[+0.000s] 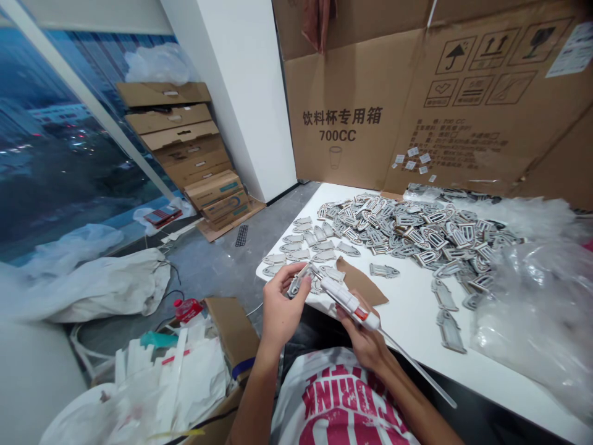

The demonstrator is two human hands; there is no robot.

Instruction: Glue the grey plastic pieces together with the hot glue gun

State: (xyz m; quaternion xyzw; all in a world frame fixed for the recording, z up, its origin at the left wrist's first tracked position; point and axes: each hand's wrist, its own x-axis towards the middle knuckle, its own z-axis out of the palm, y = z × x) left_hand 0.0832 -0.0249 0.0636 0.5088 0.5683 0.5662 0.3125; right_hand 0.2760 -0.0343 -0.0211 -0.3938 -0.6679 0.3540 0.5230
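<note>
Between the thumb and fingers of my left hand [283,309] is a small grey shield-shaped piece [296,283], tilted up above the table's near edge. My right hand [364,334] is wrapped round a white hot glue gun [340,295] with an orange-red part on its side. A long translucent glue stick [424,371] sticks out of its back end. The gun's tip points left and is close to the grey piece; whether they touch I cannot tell. Several similar pieces [299,254] lie in loose rows just beyond my left hand.
A big heap of grey pieces [417,228] covers the back of the white table [519,383]. Clear plastic bags [537,309] lie at right. A brown cardboard scrap [359,283] rests near my hands. Large cardboard [352,148] stands behind. A litter-filled box [234,327] stands at lower left.
</note>
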